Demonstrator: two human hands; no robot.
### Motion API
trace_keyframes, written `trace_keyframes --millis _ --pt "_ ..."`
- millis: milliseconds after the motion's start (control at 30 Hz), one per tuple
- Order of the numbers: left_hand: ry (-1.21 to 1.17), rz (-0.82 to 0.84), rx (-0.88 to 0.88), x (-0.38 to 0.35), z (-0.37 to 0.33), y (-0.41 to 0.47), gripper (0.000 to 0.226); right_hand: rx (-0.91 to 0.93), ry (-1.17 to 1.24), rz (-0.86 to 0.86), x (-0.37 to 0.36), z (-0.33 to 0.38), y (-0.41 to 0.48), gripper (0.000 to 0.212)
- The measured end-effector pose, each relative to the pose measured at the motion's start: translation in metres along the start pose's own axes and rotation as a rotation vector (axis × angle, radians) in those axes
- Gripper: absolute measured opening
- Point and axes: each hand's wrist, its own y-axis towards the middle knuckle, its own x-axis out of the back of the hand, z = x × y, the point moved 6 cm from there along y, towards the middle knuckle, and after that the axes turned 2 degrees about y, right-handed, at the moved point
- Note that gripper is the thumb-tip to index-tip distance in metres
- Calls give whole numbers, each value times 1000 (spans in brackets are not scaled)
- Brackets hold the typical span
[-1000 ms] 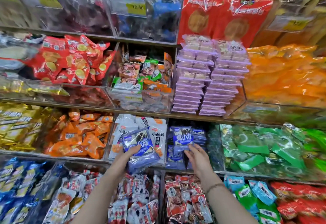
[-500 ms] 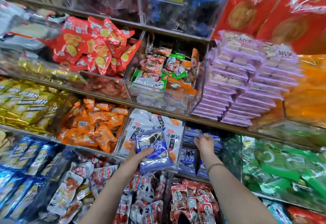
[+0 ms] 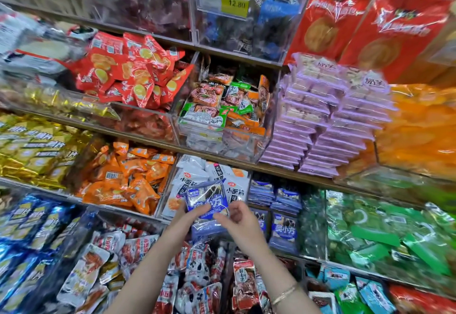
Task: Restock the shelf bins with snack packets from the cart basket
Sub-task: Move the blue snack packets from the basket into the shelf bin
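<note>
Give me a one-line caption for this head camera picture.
Left hand and right hand hold blue snack packets before crowded shelf bins.

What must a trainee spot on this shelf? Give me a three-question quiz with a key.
1. True or false: the left hand holds an orange packet.
2. On which side of the person's hands is the bin of matching blue packets? A. to their left. B. to their right. C. up on the top shelf.
3. Fill in: the yellow price tag reads ___.
Key: 1 false, it holds a blue packet. 2 B. 3 12.80.
</note>
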Motion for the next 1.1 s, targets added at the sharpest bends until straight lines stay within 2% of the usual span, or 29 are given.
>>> trace_keyframes --millis 167,300,400,467,633,767,900,933,1000,1033,1100 --pt "80 -66 -91 -4 -13 -5 140 -113 47 -17 2 -5 1 29" --pt "252 -166 -136 -5 -16 -11 93 -208 248 -16 10 -23 2 35" --pt "230 -123 -117 -2 -13 -10 106 -308 564 -120 23 -46 2 25" --pt "196 -109 -92 -1 -10 -7 112 -351 716 -232 36 -65 1 30" --pt "181 -109 -100 -2 -8 -4 104 -437 795 -473 80 -108 -7 30" --pt "171 -135 -88 0 -8 -1 104 -490 849 -568 110 -133 3 37" --pt "159 -124 -71 -1 -7 0 79 -533 945 -639 130 -145 27 38" --pt "148 -124 -69 -1 -7 0 84 -536 973 -634 132 -146 34 40" --pt "135 -122 -45 0 -7 1 115 -545 1043 -626 134 -145 47 41" --pt "138 -121 -43 1 -7 2 123 -546 1078 -629 134 -143 52 42" --pt "130 -120 -46 0 -7 1 123 -540 1134 -656 134 -141 60 44"
